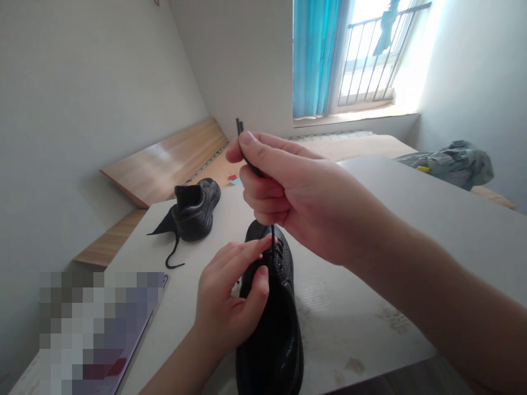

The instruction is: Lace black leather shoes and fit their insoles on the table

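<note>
Black leather lace-up shoe (295,329): on the smooth white tabletop (349,318), toe pointing away, long axis running away from the wearer. Thin black cord lace (272,237) rises near-upright from its eyelets to the right hand (294,189), above the shoe's toe; fingers clamped on lace, two ends jutting past the thumb. Left hand (228,293) nearer the eyelets, over the shoe's left side; index and thumb apart, index at the lace, contact uncertain. Leather grained, pale-stitched, toe rounded. Matching black leather shoe (196,219) beyond and left of it, lace end curled.
</note>
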Tool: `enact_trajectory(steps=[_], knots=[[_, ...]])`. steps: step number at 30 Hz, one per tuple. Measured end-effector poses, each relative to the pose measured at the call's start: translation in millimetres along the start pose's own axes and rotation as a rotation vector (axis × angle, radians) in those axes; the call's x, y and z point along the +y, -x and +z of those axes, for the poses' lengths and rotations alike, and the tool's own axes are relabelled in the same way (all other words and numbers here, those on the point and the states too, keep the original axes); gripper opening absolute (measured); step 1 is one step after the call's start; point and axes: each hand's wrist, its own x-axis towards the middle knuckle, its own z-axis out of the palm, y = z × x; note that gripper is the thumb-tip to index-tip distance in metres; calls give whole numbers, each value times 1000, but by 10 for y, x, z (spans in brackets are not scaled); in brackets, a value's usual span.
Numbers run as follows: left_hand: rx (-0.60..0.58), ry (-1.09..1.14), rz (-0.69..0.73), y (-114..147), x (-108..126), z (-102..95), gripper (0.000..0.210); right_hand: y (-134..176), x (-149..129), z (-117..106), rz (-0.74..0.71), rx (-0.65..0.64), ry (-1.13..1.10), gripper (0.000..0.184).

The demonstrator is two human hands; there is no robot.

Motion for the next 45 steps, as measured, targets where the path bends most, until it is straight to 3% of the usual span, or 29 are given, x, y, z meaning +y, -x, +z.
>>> enact_trajectory(steps=[5,8,12,15,19,24,27,29,32,34,36,40,45], knots=[[-85,279,-195,-9,2,-9,27,-4,74,47,52,-5,-88,24],[-32,574,-373,-17,-7,-21,12,-52,104,14,62,21,-93,24],[49,940,-463,-71,-3,-68,31,-181,81,-122,-39,203,-59,24],[134,1159,-545,-138,-2,-148,31,-271,54,-230,-45,301,-26,22],[238,1286,-567,-252,-46,-313,27,-308,87,-293,-78,223,129,24],[322,1072,-490,-352,-134,-550,26,-211,194,-343,-266,31,681,19],[292,656,-388,-325,-162,-670,25,-73,250,-455,-225,-105,1058,16],[167,262,-338,-284,-159,-707,23,35,285,-558,-129,-200,1205,17],[-205,-76,-359,-243,-122,-674,29,168,338,-698,-38,-285,1235,18],[-426,-141,-385,-240,-95,-617,33,218,374,-756,-31,-309,1230,16],[-528,-207,-426,-246,-79,-564,28,240,403,-782,-41,-331,1270,14],[-542,-252,-456,-250,-75,-506,9,254,416,-795,-150,-394,1352,16],[-532,-185,-377,-237,-48,-490,6,299,415,-836,-205,-457,1362,18]])
